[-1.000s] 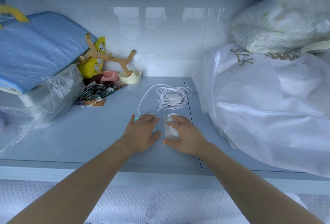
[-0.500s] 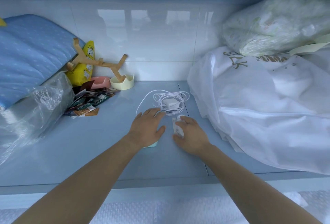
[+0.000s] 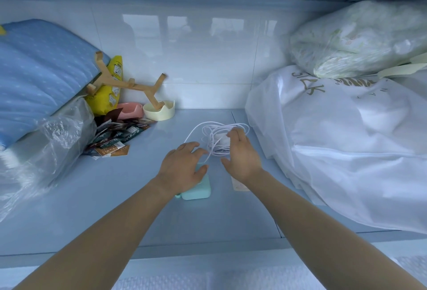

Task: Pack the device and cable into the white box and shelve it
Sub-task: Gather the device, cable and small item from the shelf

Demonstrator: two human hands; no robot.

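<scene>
White cable [image 3: 216, 150] lay in a loose coil toward the far middle of the blue shelf [image 3: 104, 197], its loops wound around a small plug block [image 3: 221, 139]. One stray strand ran off to the left.

The right hand [image 3: 242, 155] reached over the right side of the coil. Its fingers touched the loops and its thumb was spread wide on the near side, so the grip looked released and not yet closed on anything. The left hand [image 3: 182, 167] rested on a teal case [image 3: 198, 189] just near and left of the coil. Its fingers were spread and relaxed, and its grip was likewise released.

A small pale object, probably the device [image 3: 239, 185], lay on the shelf half hidden under the right wrist. No white box could be made out.

The cable would likely handle as light and limp, with springy loops ready to spill apart. The best hold seemed to be across the whole bundle with the plug block caught inside it, so the block's weight would not drag loops out. The stray strand on the left might trail and snag.

The device looked hard, smooth and light, and would best be pinched by its long edges. A bulky white bag [image 3: 346, 151] crowded the coil's right side and left little room there.
</scene>
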